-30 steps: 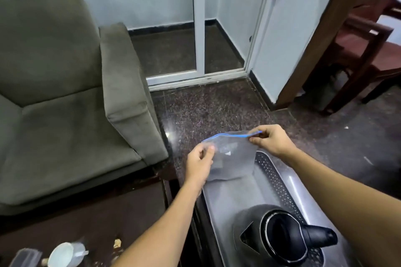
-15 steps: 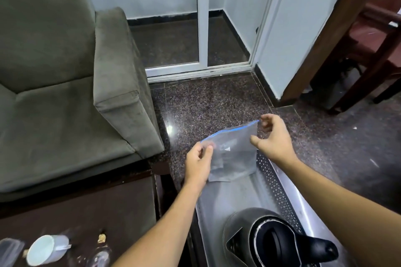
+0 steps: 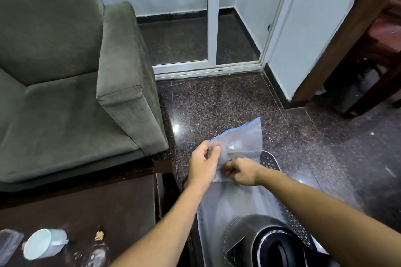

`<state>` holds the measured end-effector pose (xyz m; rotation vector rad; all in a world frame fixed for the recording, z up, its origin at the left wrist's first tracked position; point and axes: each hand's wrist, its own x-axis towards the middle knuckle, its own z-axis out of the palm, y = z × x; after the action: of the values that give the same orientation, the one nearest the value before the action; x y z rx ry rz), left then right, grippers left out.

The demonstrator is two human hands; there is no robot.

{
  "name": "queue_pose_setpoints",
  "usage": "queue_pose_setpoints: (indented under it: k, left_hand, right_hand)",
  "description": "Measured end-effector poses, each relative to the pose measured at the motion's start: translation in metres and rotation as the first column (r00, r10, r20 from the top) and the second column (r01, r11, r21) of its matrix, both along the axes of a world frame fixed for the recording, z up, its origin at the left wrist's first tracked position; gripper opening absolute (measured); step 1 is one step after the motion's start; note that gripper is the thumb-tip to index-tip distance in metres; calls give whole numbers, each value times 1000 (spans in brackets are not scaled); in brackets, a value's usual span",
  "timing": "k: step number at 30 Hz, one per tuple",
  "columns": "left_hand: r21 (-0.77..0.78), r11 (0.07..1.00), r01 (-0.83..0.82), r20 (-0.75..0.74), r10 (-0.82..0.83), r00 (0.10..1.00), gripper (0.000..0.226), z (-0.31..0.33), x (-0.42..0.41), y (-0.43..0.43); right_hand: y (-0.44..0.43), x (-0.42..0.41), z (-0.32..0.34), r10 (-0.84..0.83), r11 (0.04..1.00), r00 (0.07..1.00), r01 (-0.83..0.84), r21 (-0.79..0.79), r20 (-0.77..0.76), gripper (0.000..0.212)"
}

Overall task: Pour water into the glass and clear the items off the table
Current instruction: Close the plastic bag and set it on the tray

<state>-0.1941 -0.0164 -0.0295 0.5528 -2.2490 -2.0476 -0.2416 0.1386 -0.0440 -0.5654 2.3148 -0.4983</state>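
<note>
A clear zip bag (image 3: 240,141) with a blue seal is held at centre frame, above a metal tray (image 3: 227,199). The left hand (image 3: 202,163) pinches its upper left corner; the right hand (image 3: 243,171) grips its lower edge, fingers closed. A kettle (image 3: 249,243) sits lower right, a white cup (image 3: 43,243) on the dark worktop (image 3: 97,201) lower left.

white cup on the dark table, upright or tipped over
Tipped over: the white cup lies on its side on the dark table, its open mouth facing sideways.

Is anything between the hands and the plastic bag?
No. Both hands already hold the plastic bag: the left hand pinches its upper left corner, the right hand grips its lower edge. Nothing sits between them.
</note>
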Motion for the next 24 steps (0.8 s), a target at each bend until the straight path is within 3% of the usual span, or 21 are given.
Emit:
queue_pose_setpoints:
  k: [4, 8, 15, 18, 24]
  left_hand:
    - [-51, 999, -1, 1, 1, 1000, 28, -4, 2, -4]
    - [-86, 996, 11, -15, -13, 1000, 44, -9, 2, -7]
    - [-187, 980, 68, 39, -61, 997, 22, -10, 6, -8]
    - [-226, 971, 82, 39, -75, 996, 11, -11, 8, -12]
    - [-241, 966, 90, 41, -82, 996, 40, -5, 14, -17]
  right_hand:
    - [4, 4, -8, 82, 997, 995, -83, -11, -48, 44]
    - [6, 9, -13, 105, 994, 990, -107, -19, -90, 45]
    - [7, 10, -6, 146, 989, 984, -147, -8, -99, 34]
    - [8, 8, 3, 120, 993, 986, -121, 3, -118, 41]
    - [8, 10, 7, 104, 994, 988, -100, 36, -118, 48]
